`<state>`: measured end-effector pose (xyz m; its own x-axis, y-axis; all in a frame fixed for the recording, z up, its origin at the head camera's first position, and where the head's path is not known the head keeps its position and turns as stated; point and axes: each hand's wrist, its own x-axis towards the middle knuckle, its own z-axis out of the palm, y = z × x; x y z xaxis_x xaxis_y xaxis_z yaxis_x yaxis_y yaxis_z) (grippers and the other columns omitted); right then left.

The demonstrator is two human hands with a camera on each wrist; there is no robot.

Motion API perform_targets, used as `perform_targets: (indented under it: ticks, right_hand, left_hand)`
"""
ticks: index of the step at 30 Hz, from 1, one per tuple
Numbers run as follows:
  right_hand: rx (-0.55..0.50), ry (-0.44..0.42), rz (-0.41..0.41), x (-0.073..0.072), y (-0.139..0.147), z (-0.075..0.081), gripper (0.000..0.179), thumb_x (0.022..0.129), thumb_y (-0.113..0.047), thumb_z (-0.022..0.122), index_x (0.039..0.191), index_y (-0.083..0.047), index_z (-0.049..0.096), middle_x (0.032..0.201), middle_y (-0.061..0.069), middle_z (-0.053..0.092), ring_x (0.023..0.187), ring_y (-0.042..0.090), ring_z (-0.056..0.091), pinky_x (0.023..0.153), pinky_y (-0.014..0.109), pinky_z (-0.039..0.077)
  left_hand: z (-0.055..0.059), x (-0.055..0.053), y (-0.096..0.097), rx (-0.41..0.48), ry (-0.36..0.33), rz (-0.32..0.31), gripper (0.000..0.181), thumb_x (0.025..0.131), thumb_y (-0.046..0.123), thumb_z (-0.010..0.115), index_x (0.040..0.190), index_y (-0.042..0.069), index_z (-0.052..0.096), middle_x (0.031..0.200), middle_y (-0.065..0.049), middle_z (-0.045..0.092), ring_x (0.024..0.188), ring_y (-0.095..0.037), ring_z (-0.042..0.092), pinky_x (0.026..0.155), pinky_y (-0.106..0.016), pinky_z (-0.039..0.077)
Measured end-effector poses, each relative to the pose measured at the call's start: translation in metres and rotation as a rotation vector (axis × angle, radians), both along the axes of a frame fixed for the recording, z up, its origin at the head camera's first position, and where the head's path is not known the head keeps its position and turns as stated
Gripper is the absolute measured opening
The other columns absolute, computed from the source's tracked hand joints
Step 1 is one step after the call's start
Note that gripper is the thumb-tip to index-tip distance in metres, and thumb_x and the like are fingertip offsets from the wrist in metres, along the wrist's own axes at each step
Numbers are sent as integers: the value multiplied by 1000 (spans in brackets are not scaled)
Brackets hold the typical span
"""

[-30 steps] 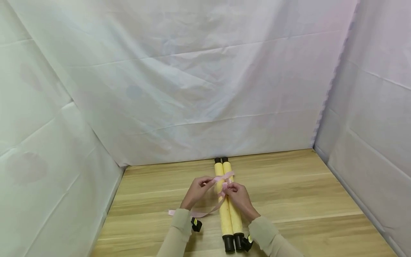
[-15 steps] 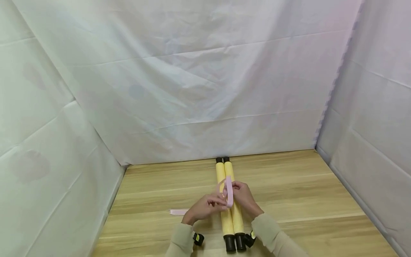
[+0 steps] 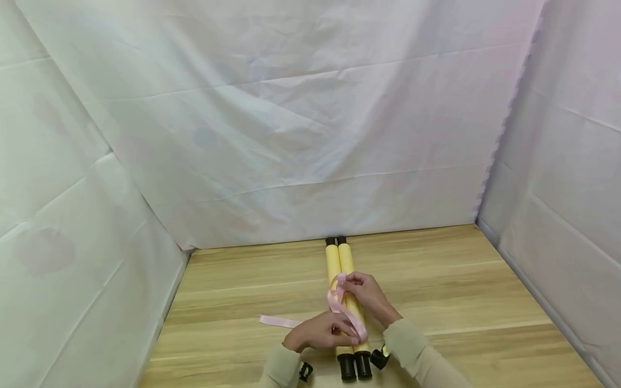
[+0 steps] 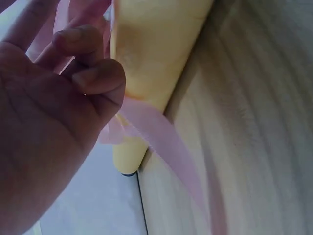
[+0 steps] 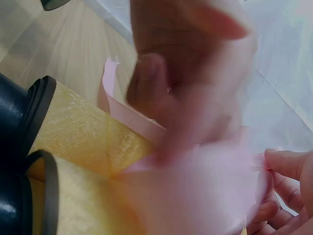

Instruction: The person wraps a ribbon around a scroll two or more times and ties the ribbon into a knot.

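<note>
Two yellow tubes (image 3: pixel 346 258) with black end caps lie side by side, lengthwise on the wooden table. A pink ribbon (image 3: pixel 345 308) passes around them near the middle, with a loop standing up over the top. My right hand (image 3: pixel 368 295) pinches the ribbon just above the tubes. Nearer the front caps, my left hand (image 3: pixel 322 330) holds the ribbon's looped stretch between its fingertips. In the right wrist view the left hand (image 5: pixel 190 78) is blurred, and the ribbon in front of it too. One ribbon tail (image 4: pixel 166 142) trails off across the table to the left.
The table (image 3: pixel 233 280) has a wood-grain top. White cloth (image 3: pixel 291 134) hangs behind it and along both sides. The tubes' far caps (image 3: pixel 331 241) lie close to the back cloth. Black wrist cameras (image 3: pixel 380 358) sit at both sleeves.
My left hand has come from the tubes' left side over them and toward the front, drawing the ribbon along into a longer loop. The right hand has stayed nearly in place.
</note>
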<state>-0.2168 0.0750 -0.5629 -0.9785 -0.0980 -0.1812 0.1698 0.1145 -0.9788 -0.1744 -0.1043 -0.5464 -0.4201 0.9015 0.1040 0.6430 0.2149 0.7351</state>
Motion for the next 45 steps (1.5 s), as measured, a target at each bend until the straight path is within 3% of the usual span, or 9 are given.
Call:
perform_targets:
  ticks: [4, 7, 14, 20, 27, 32, 36, 42, 45]
  right_hand:
    - [-9, 2, 16, -1, 2, 1, 18, 90, -18, 73, 89, -1, 68, 77, 3, 68, 72, 18, 60, 62, 26, 50]
    - [-4, 6, 23, -2, 2, 3, 16, 90, -16, 72, 88, -1, 68, 77, 3, 68, 72, 18, 60, 62, 25, 50]
    - [4, 26, 34, -1, 2, 5, 16, 91, -14, 71, 91, 2, 67, 79, 7, 66, 74, 18, 59, 63, 25, 50]
    - [15, 41, 43, -1, 1, 6, 17, 93, -13, 69, 96, 4, 67, 84, 8, 66, 76, 18, 60, 65, 27, 52]
    - [33, 52, 57, -1, -3, 9, 16, 92, -13, 70, 96, 2, 70, 82, 7, 66, 73, 17, 59, 63, 26, 50]
    - [65, 72, 63, 5, -7, 24, 19, 93, -12, 69, 96, 6, 69, 80, 6, 64, 70, 12, 51, 59, 23, 44]
    - [119, 107, 65, 6, -9, 26, 19, 92, -16, 71, 98, 2, 69, 78, 4, 61, 67, 11, 50, 57, 22, 42]
    - [243, 262, 37, 13, -7, 22, 20, 91, -25, 74, 102, -10, 66, 75, 0, 57, 65, 11, 51, 55, 23, 42]
    - [321, 379, 115, 23, -6, 26, 11, 90, -21, 74, 94, -13, 68, 74, -5, 56, 65, 7, 48, 56, 21, 41]
  left_hand:
    - [1, 1, 4, 27, 36, 3, 22, 99, 18, 62, 108, 5, 76, 114, -2, 71, 110, -1, 57, 96, -14, 43]
    - [4, 1, 3, 65, 13, 84, 21, 99, 19, 61, 101, 5, 77, 111, -2, 71, 107, -1, 59, 94, -17, 45]
    - [7, -9, -10, 119, -89, 520, 20, 95, 17, 66, 79, 8, 74, 72, 3, 65, 61, 3, 47, 57, -15, 42]
    - [1, -26, -16, 182, -137, 755, 13, 93, 21, 71, 98, 9, 72, 86, -1, 67, 60, -4, 48, 54, -20, 42]
    - [-8, -42, -12, 170, -252, 737, 31, 92, 25, 72, 119, 12, 70, 115, -6, 67, 68, -8, 53, 57, -23, 47]
    - [-14, -49, -10, 178, -239, 726, 19, 91, 19, 73, 108, 9, 75, 106, -4, 71, 76, -9, 56, 66, -22, 47]
    - [-17, -52, -11, 204, -240, 732, 12, 91, 16, 71, 99, 8, 77, 94, -4, 73, 72, -7, 54, 61, -20, 44]
    - [-23, -54, -11, 238, -261, 725, 14, 93, 19, 71, 95, 7, 77, 87, -8, 71, 63, -5, 51, 54, -18, 40]
    - [-25, -54, -11, 244, -276, 733, 10, 93, 14, 69, 95, 7, 76, 89, -8, 72, 68, -6, 53, 58, -19, 42]
